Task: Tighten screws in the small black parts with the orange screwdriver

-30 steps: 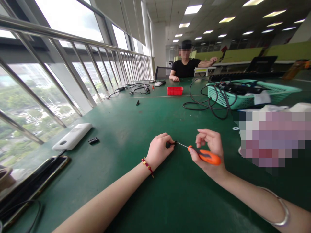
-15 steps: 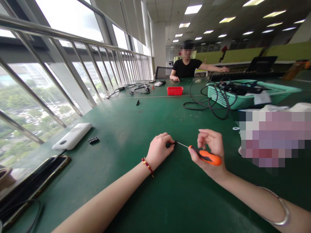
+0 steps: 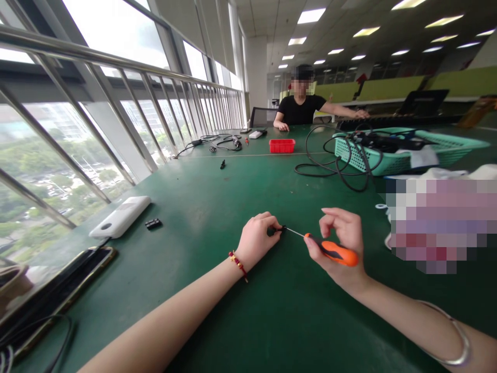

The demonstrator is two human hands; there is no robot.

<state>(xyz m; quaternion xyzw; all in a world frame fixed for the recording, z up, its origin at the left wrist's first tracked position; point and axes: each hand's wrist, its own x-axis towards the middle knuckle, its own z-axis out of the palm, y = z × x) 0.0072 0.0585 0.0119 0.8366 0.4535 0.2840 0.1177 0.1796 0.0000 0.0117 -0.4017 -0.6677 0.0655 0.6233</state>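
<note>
A green table (image 3: pixel 194 202) spreads beneath everything. Towards 1 o'clock from the right hand (image 3: pixel 347 231) sits a turquoise basket (image 3: pixel 460 146) with black cables in it and looping over its side. The right hand holds the handle of an orange-and-black screwdriver (image 3: pixel 337 252) with the thumb along it, the fingers curled up above. The left hand (image 3: pixel 257 237) pinches a small black part (image 3: pixel 283 228) between thumb and fingers. The screwdriver lies between the hands, its long axis running from 4 o'clock at the handle's butt to 10 o'clock at the tip, which points at the part and meets its near end. At 9 o'clock from the left hand lies a small black block (image 3: pixel 154 224).
</note>
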